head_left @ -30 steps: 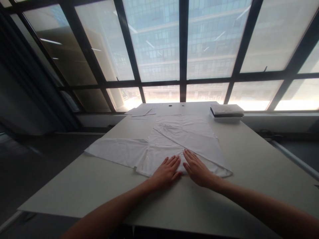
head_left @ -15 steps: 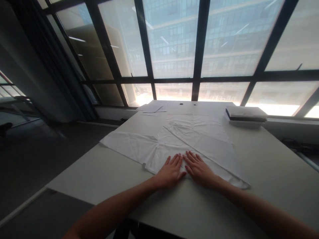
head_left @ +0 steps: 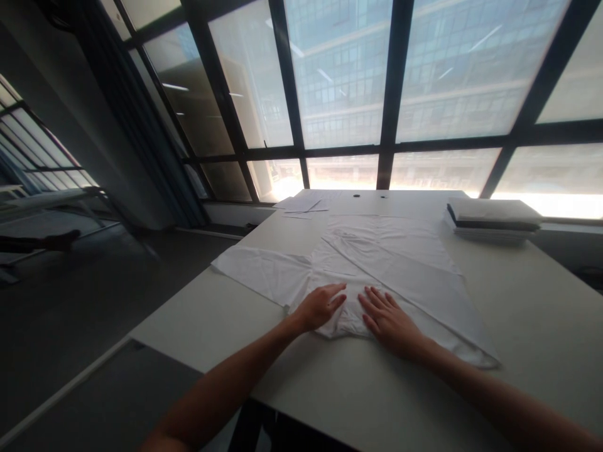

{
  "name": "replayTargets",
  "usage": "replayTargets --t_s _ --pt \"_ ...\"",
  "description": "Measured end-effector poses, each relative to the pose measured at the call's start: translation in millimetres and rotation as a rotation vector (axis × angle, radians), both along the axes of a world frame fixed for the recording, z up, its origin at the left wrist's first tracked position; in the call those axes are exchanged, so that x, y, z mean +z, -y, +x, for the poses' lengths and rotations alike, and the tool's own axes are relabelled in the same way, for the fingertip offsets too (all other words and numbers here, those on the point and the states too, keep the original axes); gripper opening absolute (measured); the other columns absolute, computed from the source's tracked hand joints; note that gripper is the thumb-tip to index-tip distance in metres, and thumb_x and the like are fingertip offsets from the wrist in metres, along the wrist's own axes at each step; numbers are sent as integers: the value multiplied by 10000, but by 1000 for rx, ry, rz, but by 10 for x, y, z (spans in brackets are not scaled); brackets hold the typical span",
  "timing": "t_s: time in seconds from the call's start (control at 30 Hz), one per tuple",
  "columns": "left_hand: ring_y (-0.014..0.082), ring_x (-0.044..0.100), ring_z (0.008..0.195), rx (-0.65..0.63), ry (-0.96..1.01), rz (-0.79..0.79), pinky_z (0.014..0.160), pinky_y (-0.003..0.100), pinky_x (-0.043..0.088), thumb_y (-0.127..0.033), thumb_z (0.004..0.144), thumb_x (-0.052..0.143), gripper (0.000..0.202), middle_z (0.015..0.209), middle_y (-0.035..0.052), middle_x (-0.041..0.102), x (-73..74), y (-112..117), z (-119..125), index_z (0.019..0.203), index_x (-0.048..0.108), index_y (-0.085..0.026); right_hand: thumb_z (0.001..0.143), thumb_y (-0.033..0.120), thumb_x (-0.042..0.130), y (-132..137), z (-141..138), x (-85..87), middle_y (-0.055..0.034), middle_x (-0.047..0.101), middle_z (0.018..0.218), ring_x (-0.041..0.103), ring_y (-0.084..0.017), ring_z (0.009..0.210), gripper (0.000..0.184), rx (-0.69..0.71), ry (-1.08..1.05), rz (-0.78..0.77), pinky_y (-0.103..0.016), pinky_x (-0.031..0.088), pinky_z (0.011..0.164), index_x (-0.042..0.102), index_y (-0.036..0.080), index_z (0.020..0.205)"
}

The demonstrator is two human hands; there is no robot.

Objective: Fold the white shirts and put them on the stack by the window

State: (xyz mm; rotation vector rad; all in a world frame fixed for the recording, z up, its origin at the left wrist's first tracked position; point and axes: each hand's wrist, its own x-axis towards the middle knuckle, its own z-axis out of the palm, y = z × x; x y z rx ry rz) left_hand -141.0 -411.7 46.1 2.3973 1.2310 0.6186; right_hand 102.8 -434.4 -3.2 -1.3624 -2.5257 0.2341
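A white shirt (head_left: 348, 257) lies spread on the table, one sleeve (head_left: 264, 270) stretched out to the left and its right part folded over diagonally. Close to the near edge of the cloth, my right hand (head_left: 393, 320) rests flat, fingers extended. My left hand (head_left: 323, 306) is just left of it, turned partly on its side over the cloth, with thumb and fingers apart. Small wrinkles show in the fabric below and between the hands. Whether the left fingertips touch the cloth I cannot tell.
The white table (head_left: 522, 314) reaches toward large windows. At its far right stands a stack of folders or papers (head_left: 492, 218). Loose paper sheets (head_left: 304, 204) lie at the far left. A dark curtain (head_left: 136, 138) hangs left, above grey floor.
My left hand has come up from lying flat and shifted away from the right hand, leaving a gap. The right hand stays flat on the shirt. The view has turned slightly left.
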Motion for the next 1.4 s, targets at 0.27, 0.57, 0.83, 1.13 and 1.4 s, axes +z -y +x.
replayTargets --t_s 0.27,0.57,0.83,1.13,1.4 --pt "233 649 1186 406 76 162 1075 341 469 -297 920 603 407 1301 104 681 318 -606 -904 1286 653 -126 1043 452 314 4 4 -19 -135 275 1628 214 -248 1519 580 -17 15 0 -495 189 1221 398 175 1546" --pt "271 563 1290 1007 -252 95 1091 332 401 -229 905 601 448 1366 186 620 108 -1006 -2514 1312 615 -44 1043 460 316 3 21 -93 -109 281 1628 223 -239 1514 571 -33 34 33 -491 210 1222 405 198 1542" --pt "291 621 1215 1113 -245 65 1047 315 435 -129 758 655 464 1217 195 703 -75 -1075 -2874 1216 687 -60 1040 466 304 -23 56 -161 -109 293 1623 239 -251 1509 578 -22 67 57 -507 237 1215 414 192 1538" --pt "261 714 989 1169 -51 204 913 312 516 -74 764 598 415 997 147 761 -13 -1058 -2604 1169 687 -73 1035 439 320 -10 35 -116 -118 308 1617 242 -261 1507 570 -30 76 46 -504 238 1215 431 175 1528" --pt "190 705 920 793 340 529 869 279 540 -56 811 587 284 985 84 733 289 -1138 -1562 1067 665 -152 1023 405 362 -30 14 -127 -131 333 1606 250 -265 1506 549 -41 33 41 -516 239 1213 462 166 1507"
